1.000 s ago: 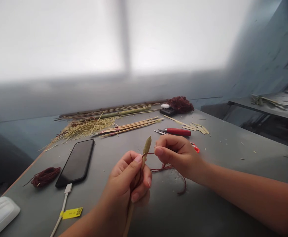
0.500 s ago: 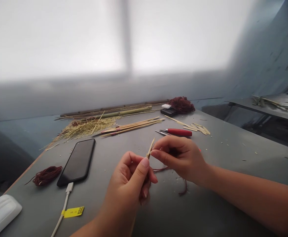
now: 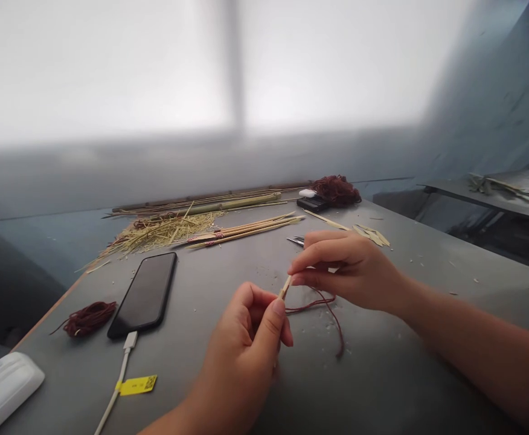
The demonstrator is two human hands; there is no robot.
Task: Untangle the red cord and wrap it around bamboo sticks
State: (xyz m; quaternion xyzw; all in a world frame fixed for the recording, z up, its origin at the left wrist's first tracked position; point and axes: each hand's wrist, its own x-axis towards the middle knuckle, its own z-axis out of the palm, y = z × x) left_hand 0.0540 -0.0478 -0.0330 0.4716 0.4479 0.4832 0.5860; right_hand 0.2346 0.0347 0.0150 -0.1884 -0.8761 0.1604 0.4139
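Note:
Between thumb and forefinger, my left hand pinches a thin pale bamboo stick; most of its length is hidden by the hand. My right hand is closed, thumb and fingertips gripping the stick's upper tip. A dark red cord trails from beside my left hand, loops under my right hand and lies on the grey table. Behind my right hand, a metal tool tip shows; the rest of that tool is covered.
A phone with a white cable lies left, beside a dark red cord bundle. Farther back are wood shavings, cord-bound sticks, bamboo lengths, a red cord heap and flat slips.
My right fingers have moved from beside the stick onto its tip, which they now pinch. Both hands have shifted slightly right. The red tool handle is now hidden, and more cord shows.

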